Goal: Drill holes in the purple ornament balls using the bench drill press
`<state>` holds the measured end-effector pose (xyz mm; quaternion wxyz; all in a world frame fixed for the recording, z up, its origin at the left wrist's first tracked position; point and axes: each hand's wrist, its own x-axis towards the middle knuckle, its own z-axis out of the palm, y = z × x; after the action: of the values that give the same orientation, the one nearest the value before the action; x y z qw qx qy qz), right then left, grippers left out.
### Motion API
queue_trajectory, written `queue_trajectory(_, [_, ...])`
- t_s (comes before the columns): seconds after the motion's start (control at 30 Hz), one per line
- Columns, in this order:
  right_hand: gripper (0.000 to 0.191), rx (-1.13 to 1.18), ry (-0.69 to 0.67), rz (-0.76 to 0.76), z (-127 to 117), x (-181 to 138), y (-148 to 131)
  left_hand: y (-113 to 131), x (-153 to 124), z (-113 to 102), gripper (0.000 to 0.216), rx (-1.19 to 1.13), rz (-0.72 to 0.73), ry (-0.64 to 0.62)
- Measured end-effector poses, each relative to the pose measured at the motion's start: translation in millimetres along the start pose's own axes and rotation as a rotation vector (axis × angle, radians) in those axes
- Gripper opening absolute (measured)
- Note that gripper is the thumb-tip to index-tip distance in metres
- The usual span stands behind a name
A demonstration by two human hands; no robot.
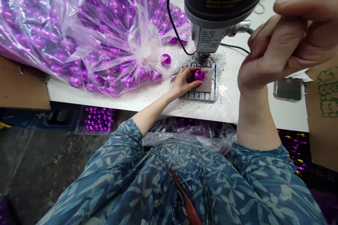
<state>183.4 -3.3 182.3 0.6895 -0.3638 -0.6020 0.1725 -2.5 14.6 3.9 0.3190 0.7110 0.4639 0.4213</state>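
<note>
My left hand (pixel 182 83) pinches a shiny purple faceted ball (pixel 200 76) between thumb and fingers. The ball rests on a brown board (pixel 208 88) over the slotted metal base (pixel 214 95) of a bench drill press (pixel 208 37). Right above the ball is the drill chuck (pixel 203 58), its bit reaching down to the ball's top; whether it has entered the ball is hard to see. Raised at the right, my right hand (pixel 277 42) is closed around the drill press lever (pixel 247 29), whose end is hidden by the fingers.
A large clear plastic bag (pixel 105 35) of purple balls fills the table's left side, with one loose ball (pixel 166 59) beside it. Dark shavings lie around the base. A phone-like device (pixel 287 89) and cardboard (pixel 323 102) are at right. Below stands a bin (pixel 96 119) of purple pieces.
</note>
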Motion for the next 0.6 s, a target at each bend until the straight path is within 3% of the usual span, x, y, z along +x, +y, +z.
queue_trajectory(0.37, [0.071, 0.078, 0.071, -0.174, 1, -11, 49, 1, -1, -3, 0.062, 0.027, 0.011, -0.021])
queue_trajectory(0.6, [0.08, 0.002, 0.079, -0.068, -2, -22, 82, 4, 0, -3, 0.062, 0.052, 0.029, -0.015])
